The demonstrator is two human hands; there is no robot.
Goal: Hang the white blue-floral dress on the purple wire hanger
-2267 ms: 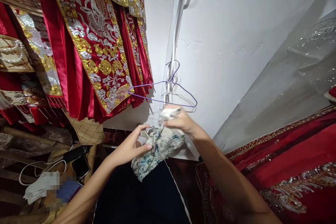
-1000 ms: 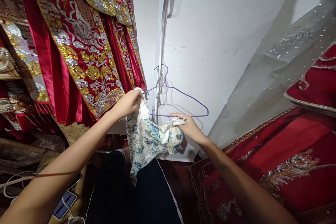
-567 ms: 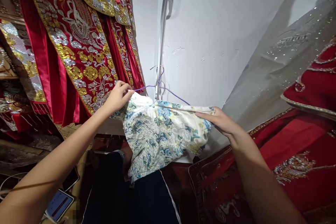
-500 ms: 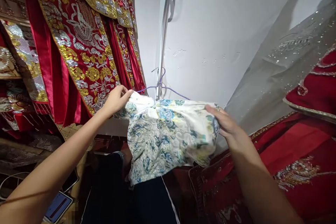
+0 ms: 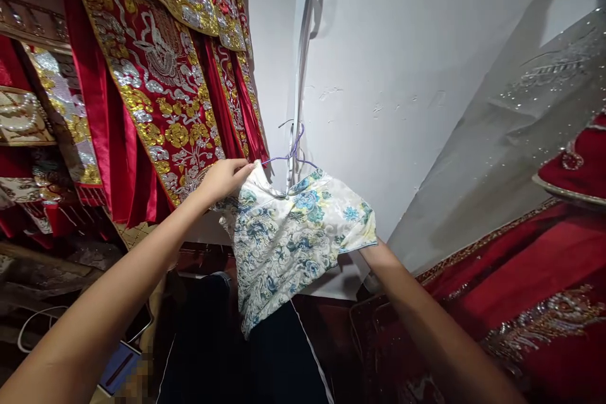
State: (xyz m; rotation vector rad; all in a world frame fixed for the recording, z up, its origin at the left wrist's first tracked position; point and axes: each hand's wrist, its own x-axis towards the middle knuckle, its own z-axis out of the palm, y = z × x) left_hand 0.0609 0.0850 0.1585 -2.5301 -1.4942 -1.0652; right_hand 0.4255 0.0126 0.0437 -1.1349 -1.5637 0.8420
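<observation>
Left hand (image 5: 225, 178) pinches floral garment (image 5: 288, 237) at frame centre on purple hanger (image 5: 294, 150); right hand hidden behind cloth, grip unclear.

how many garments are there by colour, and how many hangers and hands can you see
Floral white-and-blue garment: 1, on the purple hanger, left hand gripping its shoulder.
Red embroidered garments: at least 2, one group hanging at left, one at right; the exact number cannot be told.
Purple hanger: 1.
Hands: 1 in view; the right hand is hidden behind the floral cloth.
Total: 5.
</observation>
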